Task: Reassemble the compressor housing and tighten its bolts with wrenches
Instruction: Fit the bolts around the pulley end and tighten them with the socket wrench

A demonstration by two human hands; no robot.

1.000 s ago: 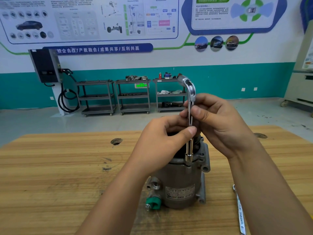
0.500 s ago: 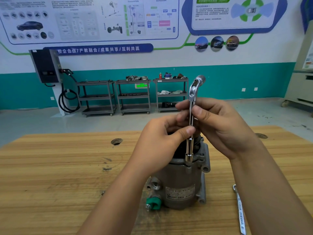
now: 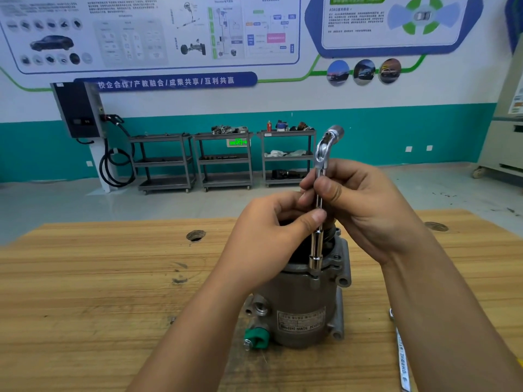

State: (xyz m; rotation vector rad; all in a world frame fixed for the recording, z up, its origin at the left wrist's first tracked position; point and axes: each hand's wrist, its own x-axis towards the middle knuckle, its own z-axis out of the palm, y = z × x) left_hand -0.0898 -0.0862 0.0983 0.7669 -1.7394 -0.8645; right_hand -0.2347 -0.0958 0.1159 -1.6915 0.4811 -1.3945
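A grey metal compressor [image 3: 300, 309] stands upright on the wooden table [image 3: 85, 292], with a label on its side and a green cap [image 3: 256, 337] at its lower left. A chrome L-shaped socket wrench [image 3: 321, 176] stands vertical, its lower socket [image 3: 315, 261] seated on a bolt at the housing's top rim and its bent end pointing up right. My right hand [image 3: 365, 205] pinches the wrench shaft high up. My left hand [image 3: 271, 236] pinches the shaft lower down with thumb and fingers, over the compressor's top.
A flat chrome wrench [image 3: 402, 360] lies on the table at the right, partly under my right forearm. Two round holes [image 3: 195, 235] sit in the tabletop. Three grey shelf carts [image 3: 223, 162] and a wall charger [image 3: 79, 111] stand far back by the wall.
The wrench has turned about its upright shaft: its bent top end pointed left a second ago and now points right. Both hands stay on the shaft.
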